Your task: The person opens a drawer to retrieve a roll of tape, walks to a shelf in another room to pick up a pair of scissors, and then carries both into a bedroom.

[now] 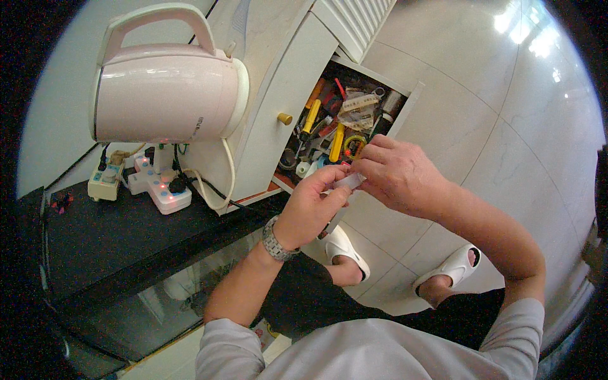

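Note:
Between my two hands is a small, pale translucent piece (350, 181), perhaps plastic; its exact kind cannot be made out. My left hand (316, 202), with a metal-banded watch (279, 241) on the wrist, pinches it between thumb and fingers. The bent fingers of my right hand (396, 173) close on its other end, and they hide part of it. Both hands are over the near end of a pulled-out drawer (412, 102). Inside lie yellow-handled tools (311, 116), a roll of yellow tape (354, 145), a crumpled clear packet (358, 111) and other small items.
A pale pink electric kettle (166, 95) stands on the white cabinet (289, 71) side at left. Below it, a lit white power strip (166, 190) and a second socket block (105, 180) with cords rest on a black surface (118, 247). White slippers (451, 268) are on the tiled floor (465, 123).

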The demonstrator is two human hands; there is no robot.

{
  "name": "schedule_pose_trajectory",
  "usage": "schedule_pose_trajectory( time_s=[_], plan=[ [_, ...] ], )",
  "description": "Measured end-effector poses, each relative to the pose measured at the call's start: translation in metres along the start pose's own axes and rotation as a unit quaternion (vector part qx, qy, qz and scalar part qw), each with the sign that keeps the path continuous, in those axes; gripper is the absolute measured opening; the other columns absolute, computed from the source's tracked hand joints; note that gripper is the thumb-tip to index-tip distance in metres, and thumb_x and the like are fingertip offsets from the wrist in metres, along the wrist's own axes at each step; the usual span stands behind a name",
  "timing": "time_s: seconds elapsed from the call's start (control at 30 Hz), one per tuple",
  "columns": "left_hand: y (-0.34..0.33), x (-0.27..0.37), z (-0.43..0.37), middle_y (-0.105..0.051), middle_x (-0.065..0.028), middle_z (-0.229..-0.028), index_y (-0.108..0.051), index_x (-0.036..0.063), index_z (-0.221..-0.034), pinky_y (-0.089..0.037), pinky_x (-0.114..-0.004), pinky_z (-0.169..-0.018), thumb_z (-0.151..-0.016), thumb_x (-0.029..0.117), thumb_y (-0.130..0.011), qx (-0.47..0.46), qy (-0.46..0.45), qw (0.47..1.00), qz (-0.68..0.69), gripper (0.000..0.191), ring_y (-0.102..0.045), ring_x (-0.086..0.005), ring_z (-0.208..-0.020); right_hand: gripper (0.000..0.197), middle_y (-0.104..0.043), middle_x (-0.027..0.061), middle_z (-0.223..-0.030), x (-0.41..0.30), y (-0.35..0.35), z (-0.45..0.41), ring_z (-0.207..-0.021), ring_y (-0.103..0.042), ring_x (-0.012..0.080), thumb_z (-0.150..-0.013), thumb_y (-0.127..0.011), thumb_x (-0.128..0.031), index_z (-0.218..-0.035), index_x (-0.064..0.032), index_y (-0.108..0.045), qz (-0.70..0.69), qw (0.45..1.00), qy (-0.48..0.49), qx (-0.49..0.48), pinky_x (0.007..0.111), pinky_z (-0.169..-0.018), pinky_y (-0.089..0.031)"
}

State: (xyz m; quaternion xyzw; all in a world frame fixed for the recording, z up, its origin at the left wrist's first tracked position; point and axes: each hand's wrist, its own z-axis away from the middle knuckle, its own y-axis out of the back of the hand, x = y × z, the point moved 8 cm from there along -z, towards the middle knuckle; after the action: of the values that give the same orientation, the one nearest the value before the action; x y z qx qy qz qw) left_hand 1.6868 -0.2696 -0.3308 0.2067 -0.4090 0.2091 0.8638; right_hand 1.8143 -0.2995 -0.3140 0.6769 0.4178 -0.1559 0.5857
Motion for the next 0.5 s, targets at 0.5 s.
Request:
schedule_pose_trajectory(
  time_s=[0.5],
  plan=[
    [0.003, -0.007, -0.003, -0.062, -0.0045, -0.113, -0.059, -0.0002, -0.114, -0.054, -0.030, -0.083, -0.097, 0.011, -0.049, 0.014, 0.007, 0.999, 0.037, 0.023, -0.061, -0.0106, -0.094, 0.027, -0.056, 0.0074, -0.086, -0.006, 0.002, 0.000, -0.088, -0.055, 0.0277, -0.075, -0.066, -0.015, -0.102, -0.0104, -0.064, -0.047, 0.997, 0.037, 0.039, 0.038, -0.074, -0.051]
  ],
)
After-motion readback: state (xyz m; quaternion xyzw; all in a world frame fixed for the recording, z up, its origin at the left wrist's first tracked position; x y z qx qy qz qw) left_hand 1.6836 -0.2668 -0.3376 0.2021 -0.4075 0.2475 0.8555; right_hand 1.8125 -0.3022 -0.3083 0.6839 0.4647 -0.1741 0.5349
